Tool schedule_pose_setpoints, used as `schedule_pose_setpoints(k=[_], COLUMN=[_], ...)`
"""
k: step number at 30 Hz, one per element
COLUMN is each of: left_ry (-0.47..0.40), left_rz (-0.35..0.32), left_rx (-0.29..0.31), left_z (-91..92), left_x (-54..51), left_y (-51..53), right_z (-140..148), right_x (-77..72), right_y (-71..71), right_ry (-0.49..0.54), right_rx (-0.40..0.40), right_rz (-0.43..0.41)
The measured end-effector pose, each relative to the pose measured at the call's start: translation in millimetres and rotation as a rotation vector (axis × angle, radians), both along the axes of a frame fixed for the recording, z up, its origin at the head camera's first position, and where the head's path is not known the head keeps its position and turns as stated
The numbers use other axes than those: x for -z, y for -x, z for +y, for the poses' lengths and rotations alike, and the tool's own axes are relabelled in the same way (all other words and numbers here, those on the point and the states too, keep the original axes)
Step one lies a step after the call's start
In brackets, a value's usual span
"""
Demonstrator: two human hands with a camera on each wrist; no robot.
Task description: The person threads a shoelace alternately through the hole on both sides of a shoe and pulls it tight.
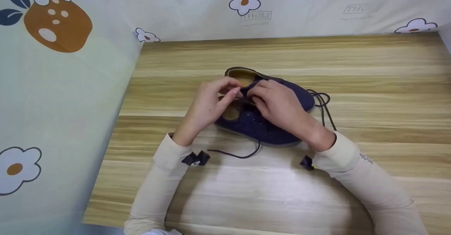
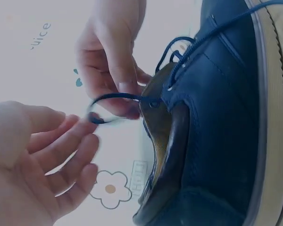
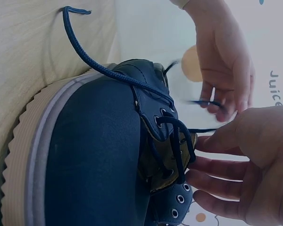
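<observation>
Two dark navy shoes lie side by side, the far shoe (image 1: pixel 299 90) behind the near shoe (image 1: pixel 260 131). Over their openings, my left hand (image 1: pixel 208 103) has bent, spread fingers. In the left wrist view, a dark lace (image 2: pixel 118 95) arcs from an upper eyelet to the left hand's fingertips (image 2: pixel 93 118), its end blurred; the left thumb stands apart from it. My right hand (image 1: pixel 282 104) pinches this lace near the tongue, between thumb and forefinger. In the right wrist view, the right hand (image 3: pixel 254 165) is beside the tongue (image 3: pixel 162 160), with lace loops and metal eyelets around it.
One loose lace (image 1: pixel 243 156) trails from the near shoe onto the wooden table (image 1: pixel 141 178). More laces (image 1: pixel 326 103) lie looped beyond the toes at the right. Dark devices (image 1: pixel 199 158) are strapped at both cuffs. A patterned sheet (image 1: pixel 193 13) hangs behind and at the left.
</observation>
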State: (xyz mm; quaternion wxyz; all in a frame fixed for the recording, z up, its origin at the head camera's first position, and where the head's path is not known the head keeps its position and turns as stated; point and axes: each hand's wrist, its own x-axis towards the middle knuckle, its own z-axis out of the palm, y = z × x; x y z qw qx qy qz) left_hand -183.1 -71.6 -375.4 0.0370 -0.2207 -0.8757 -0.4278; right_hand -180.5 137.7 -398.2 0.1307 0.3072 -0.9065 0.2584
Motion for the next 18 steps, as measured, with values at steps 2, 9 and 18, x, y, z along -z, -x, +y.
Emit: schedule_pose_setpoints(k=[2, 9, 18], left_ry=[0.136, 0.701, 1.045], left_rz=[0.041, 0.072, -0.061], left_rx=[-0.064, -0.288, -0.267], left_z=[-1.2, 2.3, 22.3], left_x=[0.3, 2.3, 3.7], left_y=[-1.4, -13.5, -16.1], right_z=[0.6, 3.9, 5.5], right_x=[-0.9, -3.0, -2.2], right_y=[-0.1, -0.6, -1.8], right_ry=[0.004, 0.010, 0.016], right_rx=[0.008, 0.039, 0.040], right_rz=[-0.004, -0.020, -0.009])
